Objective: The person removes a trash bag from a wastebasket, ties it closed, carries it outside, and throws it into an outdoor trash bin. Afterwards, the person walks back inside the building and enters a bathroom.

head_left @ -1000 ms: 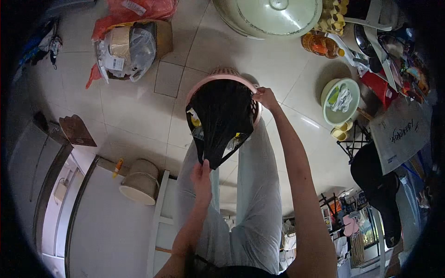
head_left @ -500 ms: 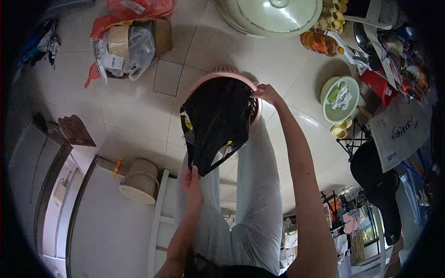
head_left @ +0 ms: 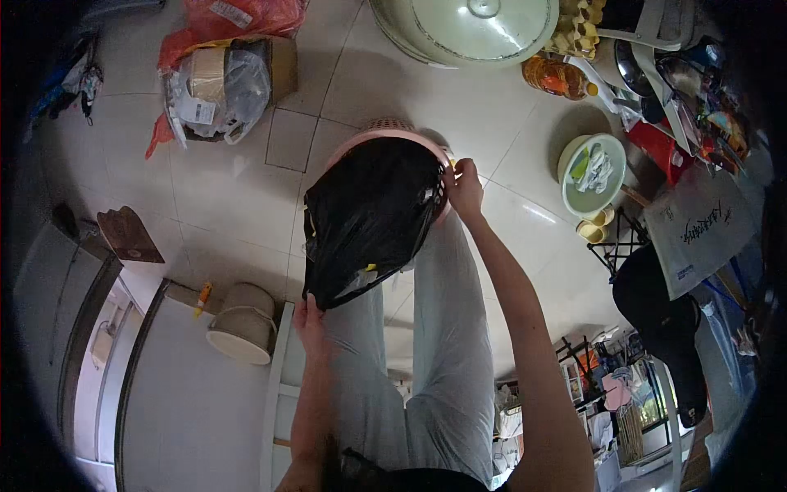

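A pink lattice-sided trash basket (head_left: 393, 129) stands on the floor before my legs, with a black plastic bag (head_left: 373, 209) spread over its mouth. My left hand (head_left: 310, 325) is closed on the near left edge of the bag and stretches it toward me. Bits of yellow and white show under the bag's near edge. At the right of the rim my right hand (head_left: 465, 195) has its fingers closed where bag and basket meet. It seems to pinch the bag there, though the fingertips partly hide the spot.
At upper left sits a cardboard box (head_left: 283, 67) with plastic wrapping and a red bag (head_left: 238, 20). A large lidded pale-green tub (head_left: 484, 33), an oil bottle (head_left: 557, 78) and a basin with cloths (head_left: 566, 164) stand to the right. A bucket (head_left: 242, 324) is at lower left.
My left hand has moved left with the bag's edge, and the bag is spread wider across the basket. My right hand has shifted slightly down along the rim, its fingers more curled.
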`<state>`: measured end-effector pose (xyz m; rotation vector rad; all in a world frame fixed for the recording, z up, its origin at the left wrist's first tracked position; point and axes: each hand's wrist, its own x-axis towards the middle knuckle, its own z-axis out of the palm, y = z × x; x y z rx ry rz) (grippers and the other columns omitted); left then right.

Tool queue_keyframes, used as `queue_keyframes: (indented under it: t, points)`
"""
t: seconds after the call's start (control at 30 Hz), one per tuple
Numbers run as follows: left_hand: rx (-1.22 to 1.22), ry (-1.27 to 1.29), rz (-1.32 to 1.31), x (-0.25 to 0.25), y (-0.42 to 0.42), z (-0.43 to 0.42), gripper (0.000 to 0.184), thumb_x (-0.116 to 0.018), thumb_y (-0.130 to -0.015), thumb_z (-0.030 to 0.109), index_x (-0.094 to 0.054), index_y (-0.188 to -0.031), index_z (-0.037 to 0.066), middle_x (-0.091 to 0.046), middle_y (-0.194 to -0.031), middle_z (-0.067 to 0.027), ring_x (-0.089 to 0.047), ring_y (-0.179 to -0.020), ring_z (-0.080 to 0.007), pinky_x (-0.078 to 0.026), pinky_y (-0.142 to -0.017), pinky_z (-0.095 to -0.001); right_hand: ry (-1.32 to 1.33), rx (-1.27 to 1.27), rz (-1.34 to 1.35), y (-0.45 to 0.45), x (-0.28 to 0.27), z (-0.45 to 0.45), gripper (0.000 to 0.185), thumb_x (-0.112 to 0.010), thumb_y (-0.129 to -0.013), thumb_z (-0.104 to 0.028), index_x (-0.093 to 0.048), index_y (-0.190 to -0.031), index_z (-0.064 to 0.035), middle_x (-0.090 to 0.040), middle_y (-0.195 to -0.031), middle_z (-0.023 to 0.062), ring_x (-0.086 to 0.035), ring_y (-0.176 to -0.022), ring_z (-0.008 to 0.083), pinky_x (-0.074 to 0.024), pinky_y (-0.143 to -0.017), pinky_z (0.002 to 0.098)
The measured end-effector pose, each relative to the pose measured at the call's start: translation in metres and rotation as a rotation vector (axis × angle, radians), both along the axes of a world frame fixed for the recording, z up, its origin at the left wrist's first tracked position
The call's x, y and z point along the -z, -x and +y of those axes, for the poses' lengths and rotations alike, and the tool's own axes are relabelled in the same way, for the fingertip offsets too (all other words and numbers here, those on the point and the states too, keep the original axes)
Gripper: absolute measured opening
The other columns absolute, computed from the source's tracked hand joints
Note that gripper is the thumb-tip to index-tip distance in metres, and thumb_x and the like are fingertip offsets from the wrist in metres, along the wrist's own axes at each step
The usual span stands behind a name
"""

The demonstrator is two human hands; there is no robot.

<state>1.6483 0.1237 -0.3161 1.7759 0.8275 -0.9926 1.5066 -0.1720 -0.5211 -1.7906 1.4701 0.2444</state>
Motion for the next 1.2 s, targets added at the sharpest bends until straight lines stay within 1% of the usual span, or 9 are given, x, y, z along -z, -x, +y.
queue_keyframes:
  t: [0.17, 0.23, 0.4, 0.53, 0.87, 0.93, 1.0, 1.07, 1.2]
  points:
    - [0.006, 0.019, -0.039, -0.002, 0.001, 0.002, 0.025, -0.052, -0.086, 0.023, -0.05, -0.103, 0.005, -0.054, -0.095, -0.0029, -0.051, -0.084, -0.0102, -0.042, -0.071, -0.0257, 0.195, -0.087, 0.05, -0.006, -0.009, 0.0, 0.026, -0.059, -0.075, -0.022, -0.044, -0.087, -0.0041, -0.05, -0.087, 0.0137, -0.055, -0.07, 0.0325, -0.0445, -0.06, 0.041]
    - [-0.006, -0.015, -0.072, -0.009, 0.005, -0.005, 0.015, -0.052, -0.086, 0.023, -0.052, -0.088, 0.008, -0.055, -0.082, 0.0004, -0.05, -0.073, -0.008, -0.041, -0.065, -0.0227, 0.091, -0.065, 0.087, -0.003, -0.011, -0.001, 0.025, -0.057, -0.076, -0.021, -0.045, -0.088, -0.0031, -0.053, -0.086, 0.0145, -0.055, -0.073, 0.0329, -0.045, -0.062, 0.0404]
    - [-0.202, 0.159, -0.081, 0.0, 0.003, 0.019, 0.019, -0.051, -0.086, 0.023, -0.052, -0.095, 0.007, -0.055, -0.084, -0.0002, -0.051, -0.074, -0.0103, -0.041, -0.066, -0.0234, -0.16, -0.047, -0.013, -0.001, -0.03, 0.006, 0.026, -0.058, -0.077, -0.025, -0.051, -0.085, -0.0017, -0.058, -0.077, 0.0125, -0.057, -0.068, 0.0264, -0.0453, -0.063, 0.0343]
    - [-0.219, 0.05, 0.04, -0.005, -0.007, 0.029, 0.031, -0.051, -0.085, 0.025, -0.05, -0.106, 0.003, -0.055, -0.093, -0.0025, -0.053, -0.081, -0.0143, -0.042, -0.073, -0.0261, -0.287, 0.257, -0.265, -0.007, -0.037, 0.031, 0.021, -0.056, -0.077, -0.019, -0.055, -0.089, -0.0011, -0.06, -0.078, 0.0123, -0.058, -0.071, 0.0219, -0.0455, -0.064, 0.0318]
    - [0.108, -0.066, 0.198, -0.048, 0.002, -0.024, 0.054, -0.054, -0.083, 0.03, -0.037, -0.123, -0.002, -0.037, -0.126, -0.0136, -0.034, -0.118, -0.0188, -0.027, -0.098, -0.0324, -0.034, 0.397, -0.116, -0.013, -0.081, 0.034, 0.018, -0.052, -0.08, -0.017, -0.055, -0.082, 0.0002, -0.058, -0.073, 0.0087, -0.056, -0.066, 0.0166, -0.0442, -0.062, 0.0288]
    - [0.365, -0.063, 0.124, -0.042, 0.033, -0.039, 0.046, -0.049, -0.086, 0.033, -0.043, -0.117, -0.001, -0.054, -0.103, -0.0098, -0.051, -0.094, -0.0176, -0.04, -0.078, -0.0289, -0.025, 0.406, -0.145, -0.01, -0.097, 0.029, 0.016, -0.052, -0.08, -0.017, -0.055, -0.082, -0.0009, -0.057, -0.069, 0.0062, -0.053, -0.061, 0.0127, -0.043, -0.058, 0.0259]
    - [0.912, 0.027, -0.219, -0.075, 0.034, -0.082, 0.031, -0.048, -0.086, 0.03, -0.051, -0.102, 0.003, -0.056, -0.081, -0.0131, -0.055, -0.073, -0.0257, -0.043, -0.064, -0.0334, -0.081, 0.461, -0.178, -0.01, -0.131, 0.02, 0.019, -0.054, -0.081, -0.02, -0.055, -0.077, -0.0018, -0.055, -0.063, 0.0042, -0.051, -0.058, 0.0115, -0.0389, -0.052, 0.0242]
    - [0.718, 0.132, -0.105, -0.079, 0.059, -0.117, 0.024, -0.046, -0.087, 0.028, -0.049, -0.082, 0.004, -0.05, -0.063, -0.0161, -0.051, -0.058, -0.034, -0.04, -0.051, -0.0389, -0.104, 0.461, -0.215, -0.009, -0.166, 0.009, 0.02, -0.054, -0.081, -0.022, -0.055, -0.076, -0.0022, -0.054, -0.061, 0.0032, -0.051, -0.057, 0.0103, -0.0366, -0.05, 0.0232]
    - [0.624, 0.22, -0.212, -0.108, 0.065, -0.154, 0.028, -0.046, -0.087, 0.027, -0.042, -0.072, 0.004, -0.046, -0.059, -0.0173, -0.049, -0.055, -0.0355, -0.037, -0.048, -0.0407, -0.091, 0.455, -0.262, 0.0, -0.223, -0.014, 0.019, -0.053, -0.081, -0.015, -0.053, -0.069, -0.0001, -0.05, -0.059, 0.0026, -0.047, -0.054, 0.0098, -0.0384, -0.053, 0.0235]
